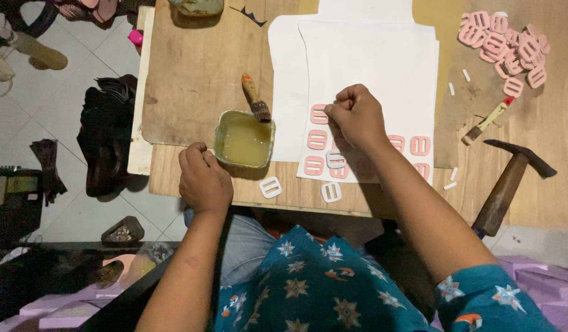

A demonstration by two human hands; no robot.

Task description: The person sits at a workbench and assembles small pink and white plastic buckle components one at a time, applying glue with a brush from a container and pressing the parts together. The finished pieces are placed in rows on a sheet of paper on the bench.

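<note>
L hand (204, 181) fingers curled shut at board edge by glue tub (244, 139) | R hand (356, 117) fingers pinched, contents unclear, on white sheet (382, 67)

hammer (508, 184) with dark wooden handle lies at right on the wooden board (191, 74), head pointing away from the body. small brush with a red and yellow handle (488, 120) just beyond it. short white strips (459, 80) scattered near the brush. heap of pink buckles (508, 46) at far right corner. dark cloth bundle (108, 141) on the tiled floor (62, 110) left of the board. purple foam blocks (545, 289) at lower right. pale sandal (41, 52) at upper left.
</note>
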